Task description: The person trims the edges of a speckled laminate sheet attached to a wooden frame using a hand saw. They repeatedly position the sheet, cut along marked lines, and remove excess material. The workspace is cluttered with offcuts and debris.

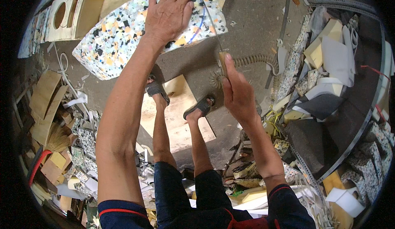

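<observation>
A slab of speckled multicoloured foam lies ahead of me, with a curved blue line near its right end. My left hand rests flat on the slab, its fingers stretched out and slightly spread. In my right hand is the wooden handle of a long, thin-bladed knife. The forefinger lies along the handle. The blade runs up and away over the slab's right end, beside the blue line; its tip passes out of the picture at the top. How deep the blade sits in the foam, I cannot tell.
Under my sandalled feet is a plywood board. A coiled hose lies beyond my right hand. To the right, foam offcuts fill a dark bin-like enclosure. A wooden box with a round hole stands at the upper left; scraps are heaped at the lower left.
</observation>
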### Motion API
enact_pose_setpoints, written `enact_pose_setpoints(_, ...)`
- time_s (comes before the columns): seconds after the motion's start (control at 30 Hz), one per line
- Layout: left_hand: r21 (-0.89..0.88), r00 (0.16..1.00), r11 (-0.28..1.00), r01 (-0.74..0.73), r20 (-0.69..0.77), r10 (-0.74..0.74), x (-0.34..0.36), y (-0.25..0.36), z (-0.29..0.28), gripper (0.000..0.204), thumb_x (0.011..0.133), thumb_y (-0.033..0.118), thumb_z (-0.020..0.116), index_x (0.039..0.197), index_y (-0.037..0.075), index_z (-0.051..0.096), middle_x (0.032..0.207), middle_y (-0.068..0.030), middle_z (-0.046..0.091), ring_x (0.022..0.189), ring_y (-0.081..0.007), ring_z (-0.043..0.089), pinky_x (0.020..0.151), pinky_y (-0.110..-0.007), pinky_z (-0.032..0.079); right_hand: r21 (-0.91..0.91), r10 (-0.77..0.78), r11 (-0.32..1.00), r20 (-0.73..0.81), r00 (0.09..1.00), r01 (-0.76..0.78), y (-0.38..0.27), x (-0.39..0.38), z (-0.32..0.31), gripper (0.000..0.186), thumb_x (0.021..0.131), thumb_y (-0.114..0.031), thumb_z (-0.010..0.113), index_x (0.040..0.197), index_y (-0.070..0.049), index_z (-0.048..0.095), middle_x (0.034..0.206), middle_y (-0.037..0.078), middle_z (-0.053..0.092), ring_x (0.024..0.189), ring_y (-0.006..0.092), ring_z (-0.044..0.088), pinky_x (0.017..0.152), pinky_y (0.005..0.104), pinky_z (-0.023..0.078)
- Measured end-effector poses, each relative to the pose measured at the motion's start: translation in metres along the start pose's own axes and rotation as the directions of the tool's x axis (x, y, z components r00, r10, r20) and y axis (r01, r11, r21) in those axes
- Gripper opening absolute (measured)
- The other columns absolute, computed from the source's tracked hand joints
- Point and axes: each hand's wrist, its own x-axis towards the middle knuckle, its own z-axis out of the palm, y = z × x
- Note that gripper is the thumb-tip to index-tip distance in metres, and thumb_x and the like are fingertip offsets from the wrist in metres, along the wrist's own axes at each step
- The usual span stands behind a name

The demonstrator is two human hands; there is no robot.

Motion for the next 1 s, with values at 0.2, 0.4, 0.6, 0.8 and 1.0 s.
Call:
enact_pose_setpoints(0.2, 0.159, 0.994, 0.987, -0.027, -0.097, 0.043, -0.005, 0.001, 0.011, 0.051, 0.105, 0.031, 0.042, 0.154, 0.018, 0.041, 0.161, 0.001, 0.038, 0.15, -0.0255, 0.032, 0.118, -0.059, 0.026, -0.108, -0.064, 0.993, -0.089, 0.994, 0.055, -0.012, 0.025, 0.005, 0.061, 0.097, -0.008, 0.054, 0.155, -0.011, 0.04, 0.08, 0.018, 0.059, 0.065, 0.0348, 0.062, 0.06, 0.0446, 0.052)
enact_pose_setpoints(0.4, 0.145, 0.992, 0.989, -0.034, -0.114, 0.051, -0.006, -0.001, 0.02, 0.051, 0.105, 0.033, 0.041, 0.154, 0.018, 0.042, 0.161, 0.0008, 0.038, 0.15, -0.026, 0.032, 0.117, -0.061, 0.027, -0.116, -0.051, 0.992, -0.083, 0.995, 0.041, -0.016, 0.048, 0.005, 0.063, 0.094, -0.007, 0.058, 0.155, -0.009, 0.04, 0.077, 0.016, 0.059, 0.058, 0.0305, 0.061, 0.054, 0.0411, 0.052)
enact_pose_setpoints(0.6, 0.144, 0.99, 0.989, -0.033, -0.128, 0.052, -0.003, -0.003, 0.021, 0.051, 0.105, 0.033, 0.04, 0.154, 0.018, 0.042, 0.162, -0.0003, 0.038, 0.15, -0.027, 0.033, 0.117, -0.061, 0.026, -0.019, -0.057, 0.998, -0.118, 0.991, 0.055, -0.017, 0.009, -0.002, 0.063, 0.094, -0.006, 0.057, 0.155, -0.009, 0.041, 0.077, 0.016, 0.057, 0.061, 0.0277, 0.06, 0.054, 0.0398, 0.051)
enact_pose_setpoints(0.8, 0.112, 0.989, 0.993, -0.041, -0.137, 0.057, -0.004, -0.004, 0.024, 0.051, 0.106, 0.034, 0.039, 0.154, 0.018, 0.042, 0.162, -0.0005, 0.038, 0.15, -0.0271, 0.032, 0.117, -0.062, 0.025, -0.076, -0.024, 0.997, -0.084, 0.996, 0.018, -0.019, 0.023, -0.004, 0.063, 0.094, -0.004, 0.057, 0.155, -0.008, 0.04, 0.076, 0.015, 0.057, 0.059, 0.0276, 0.059, 0.054, 0.0399, 0.051)
enact_pose_setpoints(1.0, 0.121, 0.986, 0.991, -0.056, -0.147, 0.074, 0.0, -0.006, 0.027, 0.052, 0.106, 0.035, 0.039, 0.155, 0.018, 0.041, 0.162, -0.0015, 0.037, 0.15, -0.0282, 0.031, 0.118, -0.063, 0.023, -0.083, -0.045, 0.996, -0.102, 0.994, 0.036, -0.021, 0.035, -0.006, 0.065, 0.092, -0.003, 0.059, 0.154, -0.009, 0.041, 0.075, 0.018, 0.059, 0.06, 0.0298, 0.062, 0.056, 0.0421, 0.053)
